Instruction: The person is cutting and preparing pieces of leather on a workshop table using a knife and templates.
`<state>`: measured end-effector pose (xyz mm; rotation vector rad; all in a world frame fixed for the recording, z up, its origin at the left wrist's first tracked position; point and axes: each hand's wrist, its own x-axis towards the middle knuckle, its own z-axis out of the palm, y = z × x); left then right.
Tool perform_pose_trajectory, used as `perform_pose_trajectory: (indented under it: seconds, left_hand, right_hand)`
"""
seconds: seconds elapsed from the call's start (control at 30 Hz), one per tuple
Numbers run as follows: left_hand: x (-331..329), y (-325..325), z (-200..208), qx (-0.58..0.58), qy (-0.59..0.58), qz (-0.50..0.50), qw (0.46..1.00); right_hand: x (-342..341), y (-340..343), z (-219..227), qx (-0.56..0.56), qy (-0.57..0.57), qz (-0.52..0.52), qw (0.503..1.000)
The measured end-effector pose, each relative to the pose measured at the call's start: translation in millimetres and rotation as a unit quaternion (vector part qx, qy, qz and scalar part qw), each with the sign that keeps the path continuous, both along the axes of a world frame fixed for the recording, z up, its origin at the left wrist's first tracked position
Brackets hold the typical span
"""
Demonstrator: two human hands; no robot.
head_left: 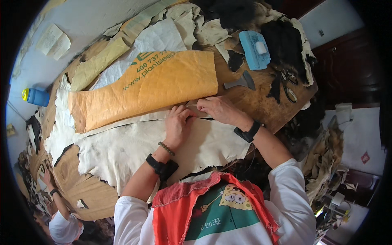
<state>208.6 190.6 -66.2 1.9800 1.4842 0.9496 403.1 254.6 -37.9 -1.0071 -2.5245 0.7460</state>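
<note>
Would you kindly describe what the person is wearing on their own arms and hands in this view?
Both hands are bare, without gloves. The left hand has a beaded bracelet at the wrist and, below it, a black strap band. The right hand has a black wristband. White sleeves are pushed up toward the elbows, leaving both forearms uncovered.

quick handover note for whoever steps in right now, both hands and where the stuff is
Left hand: pressed flat on the pale hide, fingers at the edge of the yellow woven sheet.
Right hand: fingers pinching along the same edge, beside the left hand.
Hide lies spread on the wooden table with the sheet laid over its far part.
Blue brush, scraper blade and scissors lie untouched beyond the right hand.
Whether any cut is made cannot be told.
</note>
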Motion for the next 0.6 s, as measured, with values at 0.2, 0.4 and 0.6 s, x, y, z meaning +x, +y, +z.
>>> perform_pose_trajectory:
  seconds: [0.2, 0.4, 0.6]
  left_hand:
    - [-2.1, -0.9, -0.5, -0.008, 0.001, -0.002, 1.000]
    - [-0.3, 6.6, -2.6, 0.006, -0.012, -0.002, 1.000]
    - [-0.6, 4.8, -14.4, 0.029, 0.008, 0.021, 0.999]
  right_hand:
    - [-10.8, -0.3, 20.4, -0.044, -0.094, -0.001, 0.995]
    - [-17.8, -2.3, 7.2, -0.041, -0.083, 0.005, 0.996]
    - [-15.1, -17.9, 8.6, 0.002, -0.053, 0.032, 0.998]
